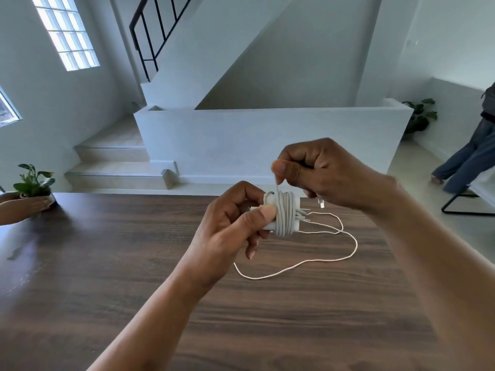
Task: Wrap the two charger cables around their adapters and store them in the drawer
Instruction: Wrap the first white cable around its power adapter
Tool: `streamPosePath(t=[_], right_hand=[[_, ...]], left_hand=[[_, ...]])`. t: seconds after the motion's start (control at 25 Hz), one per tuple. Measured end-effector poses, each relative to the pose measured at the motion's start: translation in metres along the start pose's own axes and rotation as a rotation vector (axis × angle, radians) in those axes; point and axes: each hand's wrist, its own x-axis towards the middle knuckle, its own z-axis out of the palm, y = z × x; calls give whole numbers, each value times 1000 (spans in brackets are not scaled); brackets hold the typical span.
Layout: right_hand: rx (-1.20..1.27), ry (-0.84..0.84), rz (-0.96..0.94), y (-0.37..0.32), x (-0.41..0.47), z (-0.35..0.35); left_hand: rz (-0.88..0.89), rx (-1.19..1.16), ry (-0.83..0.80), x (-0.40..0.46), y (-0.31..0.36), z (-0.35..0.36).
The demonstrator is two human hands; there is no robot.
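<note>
Most of the lower view was filled by the dark wooden table (107, 277), and above it we held both hands. Our left hand (230, 231) was closed around the white adapter (269, 207), with the thumb pressed on its near side, so the adapter was lifted over the table and not resting on it. Several turns of grey cable (285, 215) were already wound around the adapter. Our right hand (321, 172) was above and to the right, its thumb and forefinger pinching the cable end that went up from the coil. A second cable (308, 265), thin and white, lay loose in a loop on the table behind our hands. At the far left edge another hand touched a small plant (33, 180).
</note>
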Motion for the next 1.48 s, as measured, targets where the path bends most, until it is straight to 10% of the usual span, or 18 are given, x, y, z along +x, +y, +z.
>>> streamPosePath(t=[0.32,0.92,1.48], right_hand=[[487,113,173,51,-46,71],[-367,226,-128,-28,-70,56],[297,475,-10,-27,-60,79]], left_hand=[[41,-185,110,2,1,-4],[-1,-49,271,4,-11,4],[17,-192,388,0,-7,-1]])
